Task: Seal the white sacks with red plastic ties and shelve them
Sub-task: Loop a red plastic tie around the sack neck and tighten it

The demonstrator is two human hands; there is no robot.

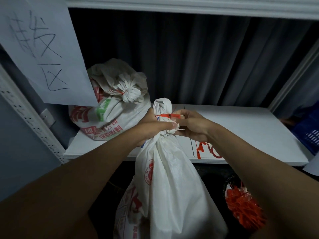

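A white sack (172, 183) with red print stands upright in front of the white shelf (250, 131). My left hand (155, 125) grips its gathered neck from the left. A red plastic tie (170, 115) circles that neck just above my fingers. My right hand (193, 125) pinches the tie's end on the right side. A second white sack (110, 107), its neck closed with a red tie, lies on the shelf at the back left.
A few loose red ties (207, 150) lie on the shelf's front edge. A bundle of red ties (243, 206) sits low on the right. A handwritten paper sign (43, 49) hangs upper left. A dark curtain backs the shelf; a blue crate (309, 133) is far right.
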